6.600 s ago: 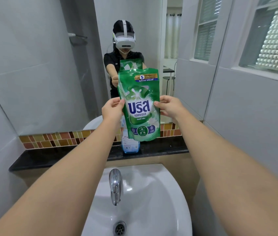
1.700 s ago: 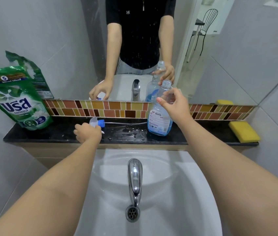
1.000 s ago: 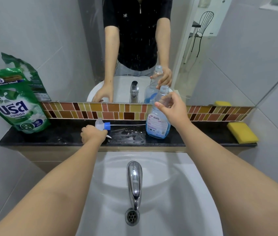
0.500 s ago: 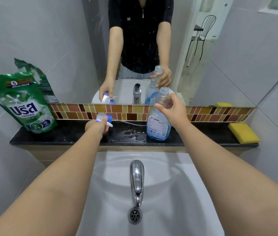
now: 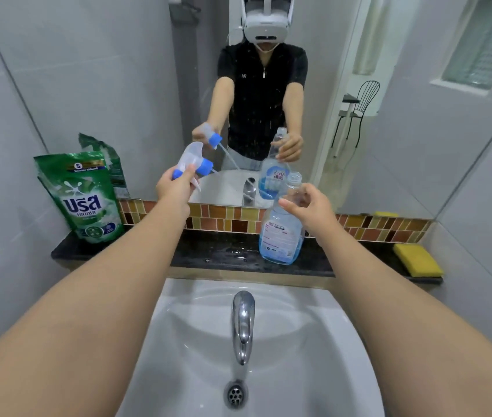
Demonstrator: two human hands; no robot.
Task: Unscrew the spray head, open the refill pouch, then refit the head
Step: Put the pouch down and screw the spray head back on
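My left hand (image 5: pixel 174 188) holds the clear spray head (image 5: pixel 192 161) with its blue collar and nozzle up in the air, left of the bottle, its thin dip tube trailing to the right. The clear spray bottle (image 5: pixel 281 236), part full of blue liquid, stands upright and uncapped on the black ledge (image 5: pixel 214 254). My right hand (image 5: pixel 308 206) grips the bottle's neck. The green refill pouch (image 5: pixel 83 197) stands upright at the ledge's left end, leaning against the wall.
A yellow sponge (image 5: pixel 418 260) lies at the ledge's right end. Below the ledge is a white basin (image 5: pixel 314 341) with a chrome tap (image 5: pixel 242 320) and drain. A mirror above the tiled strip reflects a person and the bottle. Water drops wet the ledge.
My left hand picked the spray head off the ledge and raised it up towards the bottle's height. My right hand stayed on the bottle neck. The pouch has not moved.
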